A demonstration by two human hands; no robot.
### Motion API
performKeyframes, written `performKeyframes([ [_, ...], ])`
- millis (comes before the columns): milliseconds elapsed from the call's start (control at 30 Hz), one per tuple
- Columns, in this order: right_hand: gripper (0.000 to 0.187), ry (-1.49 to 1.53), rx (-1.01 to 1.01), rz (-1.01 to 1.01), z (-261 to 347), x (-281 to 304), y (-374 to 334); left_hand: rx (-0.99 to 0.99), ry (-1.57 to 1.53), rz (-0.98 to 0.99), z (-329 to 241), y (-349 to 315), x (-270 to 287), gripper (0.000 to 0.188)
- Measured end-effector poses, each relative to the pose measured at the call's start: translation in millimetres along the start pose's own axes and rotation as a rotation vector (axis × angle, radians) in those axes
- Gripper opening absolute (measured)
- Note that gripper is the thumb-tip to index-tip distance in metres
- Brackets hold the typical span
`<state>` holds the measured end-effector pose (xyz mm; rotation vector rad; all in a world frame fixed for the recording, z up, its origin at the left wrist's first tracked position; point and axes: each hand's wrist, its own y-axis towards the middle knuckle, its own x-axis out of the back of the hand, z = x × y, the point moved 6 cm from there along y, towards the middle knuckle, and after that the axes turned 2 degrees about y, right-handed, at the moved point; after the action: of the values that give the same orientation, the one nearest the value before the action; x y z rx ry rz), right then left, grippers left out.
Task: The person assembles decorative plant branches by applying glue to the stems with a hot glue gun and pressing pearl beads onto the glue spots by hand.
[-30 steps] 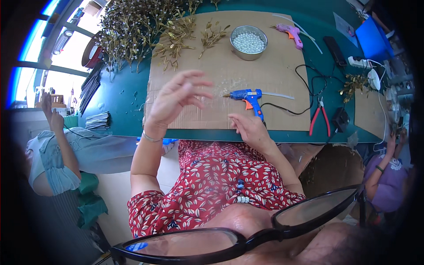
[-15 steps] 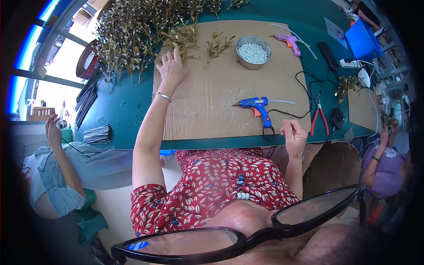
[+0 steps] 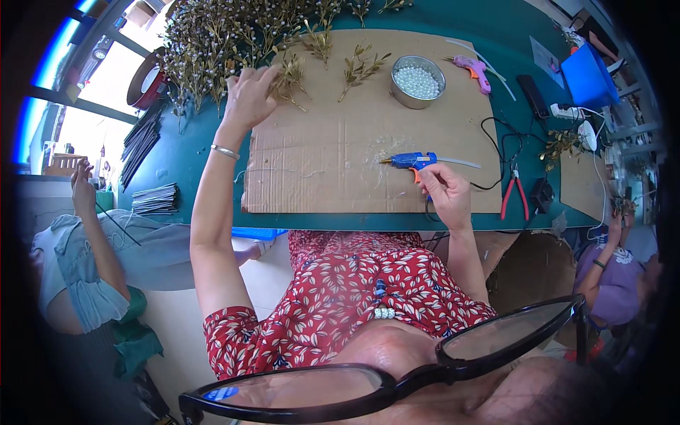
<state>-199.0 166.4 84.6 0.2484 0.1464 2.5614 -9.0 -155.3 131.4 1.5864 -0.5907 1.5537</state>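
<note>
My left hand (image 3: 250, 97) is at the front edge of a heap of golden leafy sprigs with small pale berries (image 3: 234, 39). Its visible fingers are apart, though some tips are hidden. Just right of it, a loose golden sprig (image 3: 289, 76) lies on the cardboard sheet (image 3: 319, 180); another sprig (image 3: 359, 69) lies farther right. My right hand (image 3: 450, 195) is closed, thumb against bent fingers, in front of the handle of a blue glue gun (image 3: 413, 160). Whether it grips the handle cannot be made out. The gun lies with its nozzle to the left.
A metal bowl of pearl beads (image 3: 418, 81) stands on the cardboard, near a pink glue gun (image 3: 473, 71). Red-handled pliers (image 3: 516, 195), black cables and a power strip (image 3: 567, 112) lie right. Dark thin sticks (image 3: 156, 199) lie left. People sit on both sides.
My left hand has moved left, off the cardboard to the heap's edge. My right hand has come up and left to the blue glue gun's handle. The view has shifted slightly.
</note>
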Motion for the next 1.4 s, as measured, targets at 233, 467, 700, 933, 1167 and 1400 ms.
performKeyframes([
  [233,0.011,-0.197,0.211,0.033,31.3,-21.6,42.2,-0.393,0.063,-0.236,-59.8,-12.9,30.8,0.058],
  [467,0.026,-0.227,0.194,0.263,28.2,-60.0,87.2,-0.727,0.05,-0.278,-122.0,-50.2,71.9,0.05],
  [700,0.028,0.439,-0.307,0.358,-8.7,-73.8,61.5,-0.317,0.089,-0.673,-99.1,-65.7,68.8,0.053],
  [933,0.02,0.524,-0.136,0.003,-22.5,-96.5,44.0,0.457,-2.018,-0.195,-151.3,-70.0,-48.8,0.039],
  [1167,0.02,0.118,-0.102,0.038,-14.7,-88.5,39.5,0.304,-2.039,-0.04,-168.6,-49.7,-40.2,0.038],
  [1400,0.043,-0.162,0.151,-0.067,30.7,-19.1,56.6,0.321,-1.703,-0.04,-146.3,-53.2,-56.9,0.041],
])
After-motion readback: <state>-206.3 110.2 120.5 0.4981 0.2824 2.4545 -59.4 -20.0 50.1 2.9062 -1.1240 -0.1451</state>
